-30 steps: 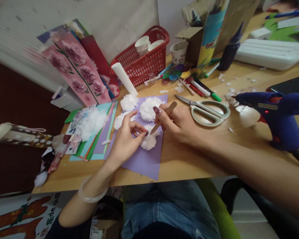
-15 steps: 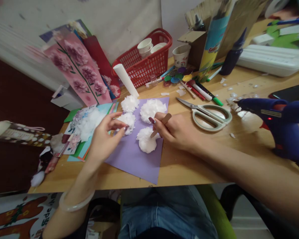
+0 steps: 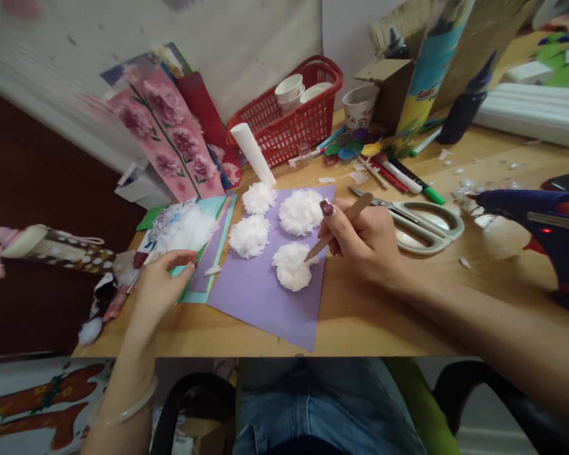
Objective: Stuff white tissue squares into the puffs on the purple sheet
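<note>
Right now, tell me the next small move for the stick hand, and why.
Probably press the wooden stick down on the nearest white paper flower. The right hand holds its tip at that flower's edge on the purple sheet, while the left hand rests on the coloured papers.

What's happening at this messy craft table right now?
A person is seated at a wooden table with a purple paper sheet bearing four fluffy white tissue flowers. The right hand holds a flat wooden stick, its tip at the nearest white flower. The left hand rests on a stack of coloured paper sheets beside the purple one. Pale green scissors and a blue glue gun lie to the right, a red plastic basket behind.
</note>
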`<state>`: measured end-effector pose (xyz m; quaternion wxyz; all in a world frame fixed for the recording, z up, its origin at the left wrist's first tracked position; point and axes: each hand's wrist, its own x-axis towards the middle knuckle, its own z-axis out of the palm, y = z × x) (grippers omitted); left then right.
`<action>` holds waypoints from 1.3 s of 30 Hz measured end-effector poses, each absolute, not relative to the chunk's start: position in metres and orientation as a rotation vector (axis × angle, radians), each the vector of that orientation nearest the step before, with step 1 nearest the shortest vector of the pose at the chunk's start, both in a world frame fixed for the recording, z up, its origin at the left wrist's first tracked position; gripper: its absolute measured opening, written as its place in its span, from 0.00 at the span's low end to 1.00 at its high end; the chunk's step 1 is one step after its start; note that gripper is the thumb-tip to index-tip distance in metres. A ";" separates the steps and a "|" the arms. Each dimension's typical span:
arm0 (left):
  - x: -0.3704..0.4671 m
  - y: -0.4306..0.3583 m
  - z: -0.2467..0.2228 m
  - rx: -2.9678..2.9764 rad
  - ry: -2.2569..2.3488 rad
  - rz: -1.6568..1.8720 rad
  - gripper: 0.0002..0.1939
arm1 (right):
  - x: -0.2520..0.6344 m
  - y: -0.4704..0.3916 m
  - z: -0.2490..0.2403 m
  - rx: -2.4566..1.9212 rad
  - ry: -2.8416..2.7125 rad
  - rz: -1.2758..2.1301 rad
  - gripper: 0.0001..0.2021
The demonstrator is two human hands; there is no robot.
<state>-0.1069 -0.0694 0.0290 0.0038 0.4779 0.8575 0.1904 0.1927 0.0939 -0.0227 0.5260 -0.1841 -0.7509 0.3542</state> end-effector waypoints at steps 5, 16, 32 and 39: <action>-0.115 -0.074 0.012 1.500 2.541 0.534 0.21 | 0.192 0.094 -0.023 -0.533 -1.697 0.938 0.24; -0.091 -0.073 0.013 1.163 2.275 1.001 0.16 | 0.189 0.094 -0.018 -0.601 -1.512 1.182 0.25; 0.008 -0.034 0.024 1.332 1.701 1.038 0.05 | 0.184 0.085 -0.001 -0.507 -1.322 1.680 0.25; 0.012 -0.032 0.021 1.273 1.649 0.952 0.07 | 0.183 0.085 -0.006 -0.457 -1.378 1.698 0.24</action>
